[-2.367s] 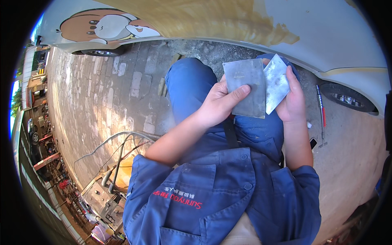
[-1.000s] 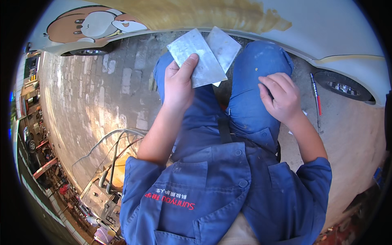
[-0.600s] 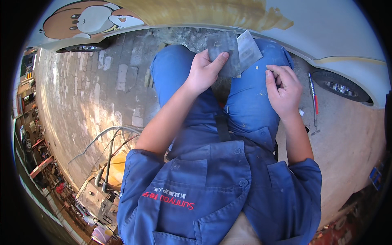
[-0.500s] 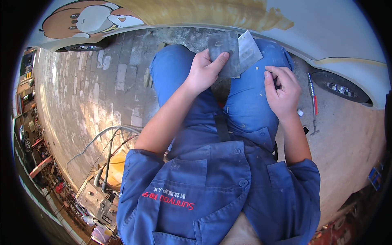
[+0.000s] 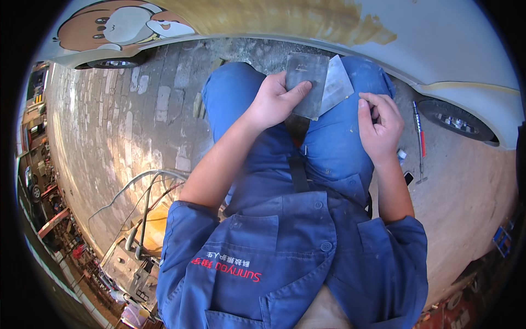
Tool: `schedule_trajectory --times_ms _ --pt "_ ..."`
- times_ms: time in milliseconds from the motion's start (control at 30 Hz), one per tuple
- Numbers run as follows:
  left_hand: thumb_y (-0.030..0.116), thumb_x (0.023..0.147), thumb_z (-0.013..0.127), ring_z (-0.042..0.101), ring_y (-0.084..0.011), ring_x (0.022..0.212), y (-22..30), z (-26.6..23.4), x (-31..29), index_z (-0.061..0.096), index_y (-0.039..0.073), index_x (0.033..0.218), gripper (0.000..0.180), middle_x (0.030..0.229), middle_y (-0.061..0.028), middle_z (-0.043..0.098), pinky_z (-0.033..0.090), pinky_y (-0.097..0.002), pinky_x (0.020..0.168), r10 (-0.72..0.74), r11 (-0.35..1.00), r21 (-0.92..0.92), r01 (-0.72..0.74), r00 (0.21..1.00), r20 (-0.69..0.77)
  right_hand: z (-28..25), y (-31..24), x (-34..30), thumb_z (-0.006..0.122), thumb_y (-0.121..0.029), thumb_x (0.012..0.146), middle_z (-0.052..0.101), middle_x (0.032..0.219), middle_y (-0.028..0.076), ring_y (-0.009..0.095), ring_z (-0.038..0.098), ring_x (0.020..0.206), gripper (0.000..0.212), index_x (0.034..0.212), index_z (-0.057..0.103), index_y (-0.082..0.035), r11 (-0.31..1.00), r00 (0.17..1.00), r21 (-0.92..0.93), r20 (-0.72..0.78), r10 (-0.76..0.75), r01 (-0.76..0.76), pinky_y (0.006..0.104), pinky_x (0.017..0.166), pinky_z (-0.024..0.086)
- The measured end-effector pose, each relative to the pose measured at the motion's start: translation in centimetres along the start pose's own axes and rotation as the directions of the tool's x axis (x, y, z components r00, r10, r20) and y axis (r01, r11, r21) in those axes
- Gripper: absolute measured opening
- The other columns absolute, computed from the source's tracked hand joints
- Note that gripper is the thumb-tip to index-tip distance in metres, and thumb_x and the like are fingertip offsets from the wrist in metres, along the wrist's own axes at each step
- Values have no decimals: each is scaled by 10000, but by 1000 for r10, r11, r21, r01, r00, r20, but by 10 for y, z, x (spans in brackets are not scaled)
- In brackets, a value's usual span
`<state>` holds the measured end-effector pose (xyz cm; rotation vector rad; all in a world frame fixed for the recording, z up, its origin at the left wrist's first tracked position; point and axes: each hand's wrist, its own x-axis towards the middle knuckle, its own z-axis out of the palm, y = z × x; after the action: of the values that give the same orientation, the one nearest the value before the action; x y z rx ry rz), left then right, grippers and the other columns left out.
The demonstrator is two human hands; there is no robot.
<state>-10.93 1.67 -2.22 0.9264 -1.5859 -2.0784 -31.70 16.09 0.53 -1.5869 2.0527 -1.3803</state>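
Note:
My left hand (image 5: pixel 276 101) grips a dark grey flat rectangular plate (image 5: pixel 307 68), with the thumb pressed on its face. A lighter grey flat plate (image 5: pixel 337 85) fans out behind it to the right, over my right knee, and its covered part is hidden. Close by on the right, my right hand (image 5: pixel 382 123) hovers above my right thigh with its fingers curled in and the thumb near the index fingertip. I see nothing between those fingertips, and this hand is apart from both plates.
A pale car body (image 5: pixel 438 49) with a tan patch (image 5: pixel 307 22) and a cartoon picture (image 5: pixel 112 27) spans the far side. At right lie a red-handled tool (image 5: pixel 421 137) and a small dark object (image 5: pixel 408 178) near a wheel (image 5: pixel 457 118). Cables (image 5: pixel 148 192) and a cart (image 5: pixel 131 268) stand at left.
My left hand and the plates have moved slightly nearer and to the right. My right hand has shifted a little, its fingers still curled.

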Motion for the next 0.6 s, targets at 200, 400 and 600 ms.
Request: schedule_trajectory --times_ms 200,400,600 --pt "151 1034 654 730 -169 982 1 -7 -6 668 -28 1211 252 1112 -100 748 594 -320 874 -35 909 -418 -3 996 -83 1 -11 0 751 -9 896 674 889 53 84 569 661 167 1061 731 -8 994 997 86 -30 71 -68 228 559 440" --pt "163 1034 657 719 -151 984 11 3 -16 660 -21 1225 265 1115 -94 744 586 -317 868 14 926 -374 -44 997 -82 14 -18 5 754 -19 916 659 920 43 59 586 718 193 1100 711 21 906 978 370 36 205 -204 197 593 458" --pt "75 972 687 698 -235 895 12 8 -18 670 -37 1066 147 1035 -122 720 568 -355 787 502 782 506 -363 849 -165 9 -7 3 674 19 952 656 969 51 64 600 777 171 1119 701 35 916 978 374 -85 189 -144 189 662 480"
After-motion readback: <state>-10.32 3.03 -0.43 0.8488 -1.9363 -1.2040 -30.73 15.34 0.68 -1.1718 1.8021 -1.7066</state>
